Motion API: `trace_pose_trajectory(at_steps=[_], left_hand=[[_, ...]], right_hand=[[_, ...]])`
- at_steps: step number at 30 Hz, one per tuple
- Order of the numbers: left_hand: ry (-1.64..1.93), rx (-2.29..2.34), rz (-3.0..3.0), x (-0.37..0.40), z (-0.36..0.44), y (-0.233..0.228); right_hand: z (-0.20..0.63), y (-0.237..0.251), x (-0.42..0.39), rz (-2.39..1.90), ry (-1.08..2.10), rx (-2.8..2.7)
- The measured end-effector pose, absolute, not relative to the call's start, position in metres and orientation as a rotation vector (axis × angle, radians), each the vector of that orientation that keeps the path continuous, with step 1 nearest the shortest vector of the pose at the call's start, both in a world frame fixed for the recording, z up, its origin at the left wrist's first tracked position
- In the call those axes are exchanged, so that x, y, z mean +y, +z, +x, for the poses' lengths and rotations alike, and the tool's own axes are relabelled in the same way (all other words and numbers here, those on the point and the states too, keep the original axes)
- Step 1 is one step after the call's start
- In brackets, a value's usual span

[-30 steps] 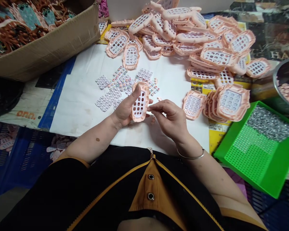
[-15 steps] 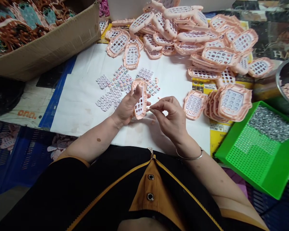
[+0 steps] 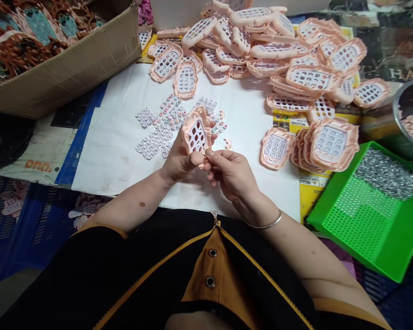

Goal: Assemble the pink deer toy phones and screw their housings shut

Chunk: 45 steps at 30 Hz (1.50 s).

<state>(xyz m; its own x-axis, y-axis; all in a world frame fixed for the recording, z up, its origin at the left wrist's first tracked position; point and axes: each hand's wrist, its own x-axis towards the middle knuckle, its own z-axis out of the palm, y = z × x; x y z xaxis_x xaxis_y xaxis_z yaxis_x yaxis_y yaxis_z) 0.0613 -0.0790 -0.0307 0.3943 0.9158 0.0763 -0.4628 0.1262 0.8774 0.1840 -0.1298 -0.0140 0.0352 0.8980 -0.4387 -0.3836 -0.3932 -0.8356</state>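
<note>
The left hand (image 3: 179,153) wraps the pink shell (image 3: 192,120), fingers clamped behind it and thumb bent at its near end; the shell is held tilted above the white sheet (image 3: 106,156) that covers the middle of the bench; the right hand (image 3: 234,176) has thumb and forefinger brought close at the shell's near end, the other fingers curled, though I cannot tell whether they grip the rim or a small piece.

Just beyond, the shell and left hand partly block the button mats (image 3: 153,142) and coloured buttons (image 3: 172,112); small pink bits (image 3: 228,144) lie just beyond the right hand.

A heap of shells (image 3: 268,48) crowds the far edge of the bench, spilling toward the right; below it, a filled shell (image 3: 276,149) lies by the sheet's right edge, just beside a leaning stack (image 3: 333,142); the green tray (image 3: 358,233), with shiny metal pieces (image 3: 387,174) at its far end, juts past the near right corner; a metal pot (image 3: 382,121) stands behind it.

A cardboard box (image 3: 72,64) of brown parts (image 3: 58,27) takes up the far left corner; blue crates (image 3: 44,224) sit below the near left edge.
</note>
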Motion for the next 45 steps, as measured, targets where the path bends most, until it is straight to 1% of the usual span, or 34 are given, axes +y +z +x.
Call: trace_pose_trajectory(at_steps=[5,7,9,12,14,17,21,23,25,27,30,32,36,40,45], left_hand=[[1.086,0.540,0.981,-0.079,0.061,-0.029],[1.044,0.536,0.970,-0.079,0.062,-0.030],[1.002,0.550,0.935,-0.077,0.062,-0.031],[0.946,0.591,0.861,-0.075,0.064,-0.033],[0.923,0.606,0.829,-0.073,0.065,-0.034],[0.945,0.594,0.809,-0.072,0.064,-0.032],[0.965,0.629,0.790,-0.072,0.064,-0.028],[0.949,0.675,0.796,-0.070,0.064,-0.026],[0.971,0.735,0.812,-0.066,0.061,-0.023],[1.077,0.794,0.821,-0.057,0.055,-0.019],[1.303,0.853,0.801,-0.044,0.043,-0.010],[1.364,0.886,0.783,-0.038,0.036,-0.006],[1.346,0.918,0.768,-0.039,0.034,-0.002],[1.306,0.809,0.716,-0.040,0.034,-0.004],[1.284,0.815,0.664,-0.034,0.031,-0.006]], right_hand=[[0.184,-0.014,-0.132,-1.315,1.544,-0.658],[0.185,-0.016,-0.133,-1.344,1.480,-0.730],[0.185,-0.021,-0.133,-1.404,1.301,-0.891],[0.187,-0.029,-0.133,-1.491,0.906,-1.196],[0.189,-0.034,-0.132,-1.499,0.744,-1.315],[0.194,-0.038,-0.132,-1.429,0.587,-1.369],[0.198,-0.037,-0.135,-1.240,0.143,-1.609],[0.199,-0.037,-0.135,-1.114,0.001,-1.794],[0.201,-0.034,-0.133,-1.046,-0.019,-1.909],[0.209,-0.027,-0.129,-1.068,0.019,-1.897],[0.228,-0.017,-0.121,-1.225,0.099,-1.767],[0.238,-0.016,-0.112,-1.364,0.173,-1.774],[0.230,-0.029,-0.084,-1.526,0.268,-2.092],[0.196,-0.040,-0.057,-1.609,0.166,-2.338],[0.183,-0.031,-0.051,-1.695,0.106,-2.581]])
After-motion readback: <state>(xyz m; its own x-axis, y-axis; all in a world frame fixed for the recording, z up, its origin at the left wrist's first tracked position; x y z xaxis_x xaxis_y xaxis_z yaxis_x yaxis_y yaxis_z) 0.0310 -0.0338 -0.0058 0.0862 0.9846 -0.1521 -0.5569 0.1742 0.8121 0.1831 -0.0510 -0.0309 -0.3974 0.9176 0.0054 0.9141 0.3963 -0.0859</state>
